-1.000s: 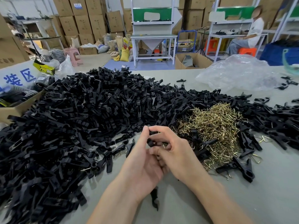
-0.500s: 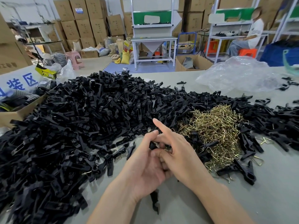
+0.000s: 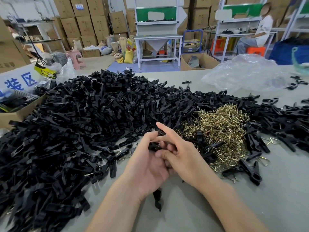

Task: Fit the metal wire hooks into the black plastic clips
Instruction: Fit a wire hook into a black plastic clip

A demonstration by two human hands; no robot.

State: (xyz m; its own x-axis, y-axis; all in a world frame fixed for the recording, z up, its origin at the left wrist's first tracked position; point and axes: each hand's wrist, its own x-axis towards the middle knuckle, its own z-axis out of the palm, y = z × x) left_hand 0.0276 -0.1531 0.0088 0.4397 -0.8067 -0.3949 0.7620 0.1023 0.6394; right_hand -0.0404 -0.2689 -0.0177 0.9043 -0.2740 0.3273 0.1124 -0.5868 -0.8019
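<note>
My left hand [image 3: 145, 166] grips a black plastic clip [image 3: 153, 146]; its lower end [image 3: 157, 200] sticks out below the palm. My right hand [image 3: 182, 156] overlaps the left and pinches the clip's top, index finger pointing straight out. A thin wire hook shows faintly at the fingertips. A huge pile of black clips [image 3: 83, 124] covers the table's left and middle. A heap of brass-coloured wire hooks [image 3: 220, 131] lies just right of my hands.
Assembled clips with hooks [image 3: 250, 171] lie at the right on the grey table [image 3: 250, 206]. A cardboard box [image 3: 20, 113] stands at the left edge, a crumpled clear plastic bag [image 3: 247, 72] at the back right. A seated person [image 3: 257, 34] is beyond the table.
My right index finger has straightened out from a curled pinch. Both hands stay together on the same clip and have shifted only slightly.
</note>
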